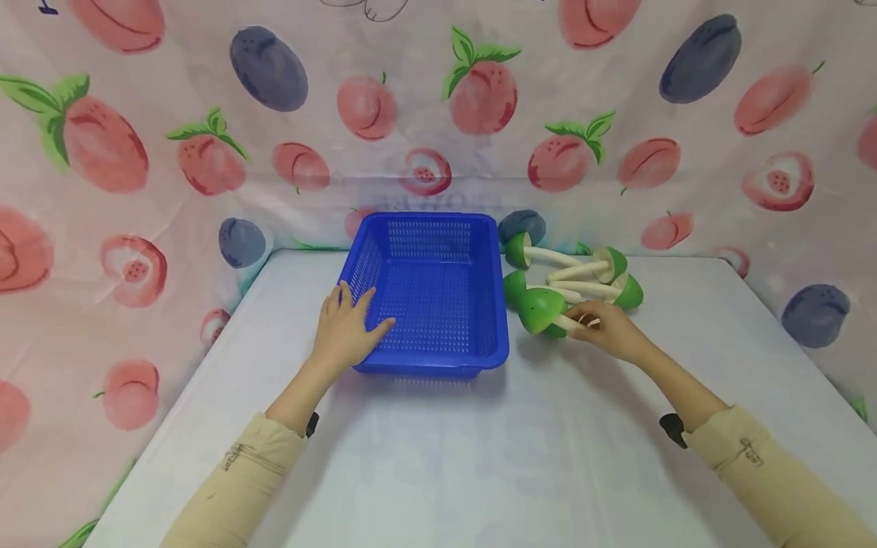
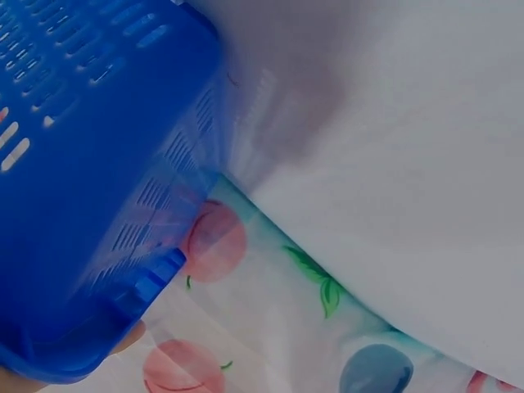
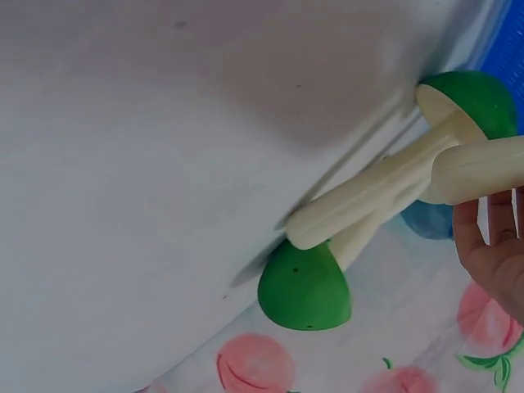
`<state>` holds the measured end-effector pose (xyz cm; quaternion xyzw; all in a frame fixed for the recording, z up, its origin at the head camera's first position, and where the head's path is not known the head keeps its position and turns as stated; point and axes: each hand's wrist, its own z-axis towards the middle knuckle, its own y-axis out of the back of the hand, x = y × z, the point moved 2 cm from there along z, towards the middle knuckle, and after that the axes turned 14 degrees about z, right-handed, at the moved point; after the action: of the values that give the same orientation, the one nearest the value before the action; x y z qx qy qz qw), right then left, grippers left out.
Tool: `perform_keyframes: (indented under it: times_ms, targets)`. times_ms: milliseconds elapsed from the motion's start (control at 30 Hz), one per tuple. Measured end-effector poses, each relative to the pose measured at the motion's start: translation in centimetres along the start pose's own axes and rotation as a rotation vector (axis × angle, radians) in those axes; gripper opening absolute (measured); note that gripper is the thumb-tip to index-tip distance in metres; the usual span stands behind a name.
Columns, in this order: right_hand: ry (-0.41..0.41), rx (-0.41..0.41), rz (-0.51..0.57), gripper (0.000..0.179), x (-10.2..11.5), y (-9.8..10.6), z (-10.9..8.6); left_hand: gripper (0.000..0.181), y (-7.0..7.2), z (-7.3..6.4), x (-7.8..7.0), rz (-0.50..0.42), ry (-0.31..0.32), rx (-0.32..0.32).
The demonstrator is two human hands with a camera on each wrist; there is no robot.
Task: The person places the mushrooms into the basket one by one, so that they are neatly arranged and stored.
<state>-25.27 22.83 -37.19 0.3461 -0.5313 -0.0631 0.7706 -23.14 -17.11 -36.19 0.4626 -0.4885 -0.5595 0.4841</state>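
My left hand (image 1: 346, 327) rests on the left rim of a blue plastic basket (image 1: 432, 359), fingers spread and thumb reaching over the inside. In the left wrist view, the slotted outer wall of that basket (image 2: 106, 164) fills the left side, and only bits of fingers show past its rim. To the right of the basket, my right hand (image 1: 610, 331) pinches the white stem of a green-capped toy mushroom (image 1: 541, 308). The pale end of that stem (image 3: 475, 170) shows beside my right fingers (image 3: 483, 254) in the right wrist view.
Several more green-capped mushrooms (image 1: 582, 270) lie loosely crossed at the back right, close beside the basket. All stand on a white-covered table (image 1: 479, 464). A fruit-printed cloth (image 1: 425, 91) hangs behind it and along both sides.
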Motion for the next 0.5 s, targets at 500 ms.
perform_keyframes:
  times_ms: [500]
  targets:
    - [0.05,-0.072,0.033,0.02,2.1,0.2,2.3,0.071,0.4,-0.5,1.5,-0.127,0.05,-0.006]
